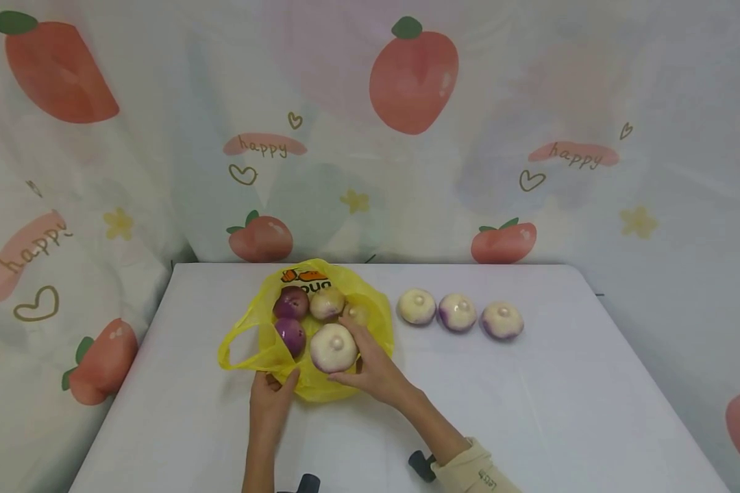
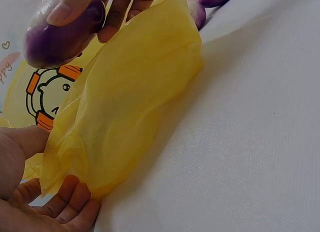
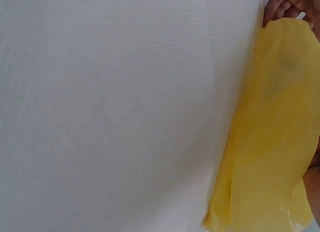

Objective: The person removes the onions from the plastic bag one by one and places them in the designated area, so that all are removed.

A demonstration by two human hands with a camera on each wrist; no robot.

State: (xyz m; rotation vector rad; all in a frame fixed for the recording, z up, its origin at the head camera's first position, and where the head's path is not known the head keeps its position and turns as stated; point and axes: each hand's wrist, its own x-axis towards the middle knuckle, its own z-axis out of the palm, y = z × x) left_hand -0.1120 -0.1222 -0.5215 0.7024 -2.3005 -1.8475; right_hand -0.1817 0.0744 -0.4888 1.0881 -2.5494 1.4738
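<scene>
A yellow plastic bag [image 1: 379,322] lies with its mouth spread wide, and several purple-and-white turnips [image 1: 292,302] show inside it. My left hand [image 1: 270,404] grips the near edge of the bag between thumb and fingers; the left wrist view shows the thumb on one side of the film [image 2: 115,106]. My right hand [image 1: 373,366] holds a turnip [image 1: 334,348], white top up, over the bag's mouth. In the left wrist view the purple underside of that turnip [image 2: 60,34] shows, with the thumb across it. The bag hides most of the right hand in the right wrist view.
Right of the bag, three more turnips [image 1: 458,313] stand in a row on the white table [image 1: 561,397]. A handle loop [image 1: 225,352] of the bag sticks out to the left. Behind the table hangs a fruit-patterned curtain [image 1: 407,192].
</scene>
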